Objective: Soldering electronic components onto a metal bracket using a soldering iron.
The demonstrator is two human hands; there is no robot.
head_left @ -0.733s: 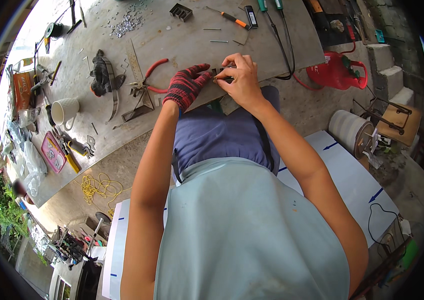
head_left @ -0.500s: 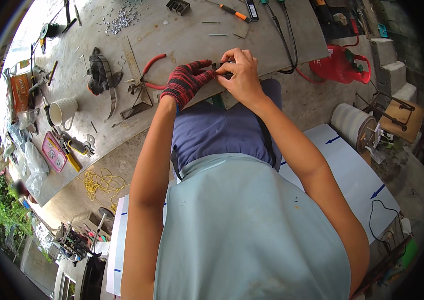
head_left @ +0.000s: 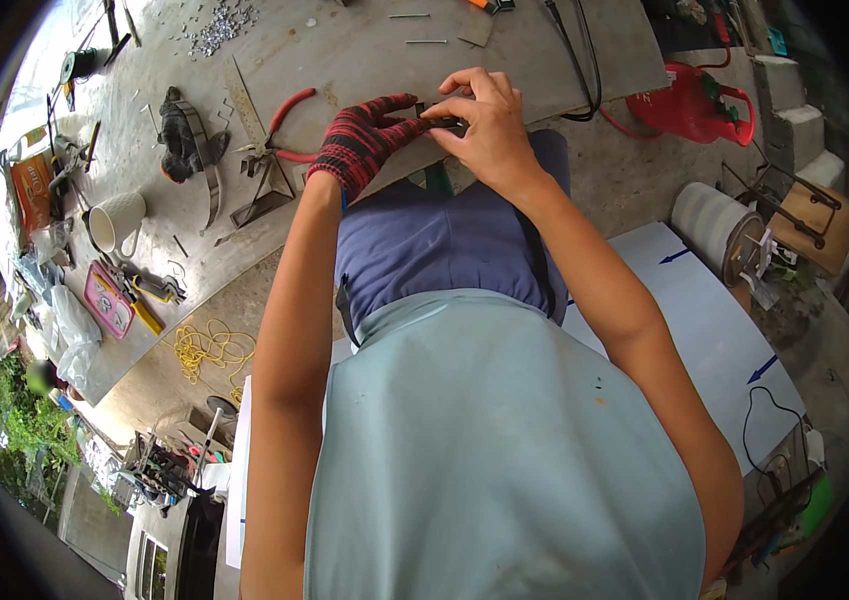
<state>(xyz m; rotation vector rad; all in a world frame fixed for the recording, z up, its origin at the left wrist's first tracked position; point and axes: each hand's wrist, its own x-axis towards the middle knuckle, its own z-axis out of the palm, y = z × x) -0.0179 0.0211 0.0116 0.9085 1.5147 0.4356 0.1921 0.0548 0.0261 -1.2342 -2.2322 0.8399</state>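
Observation:
My left hand (head_left: 366, 140), in a red and black knit glove, pinches at a small dark metal piece (head_left: 450, 122) above the near edge of the metal table (head_left: 344, 50). My bare right hand (head_left: 484, 130) grips the same piece with thumb and fingers, partly hiding it. Just left of my gloved hand lie red-handled pliers (head_left: 288, 108) and a metal ruler (head_left: 250, 100). Farther left rests a dark glove (head_left: 180, 150) beside a curved metal strip (head_left: 210, 190).
A white mug (head_left: 112, 225), a pink tray (head_left: 106, 298) and scattered tools fill the left tabletop. Dark cables (head_left: 574, 70) hang over the right edge toward a red gas cylinder (head_left: 674, 105). A striped drum (head_left: 704, 225) stands lower right; yellow cord (head_left: 204, 350) lies on the floor.
The whole view has shifted, with the table and both hands appearing higher in the picture. My fingers stay together on the dark piece, with slight adjustment.

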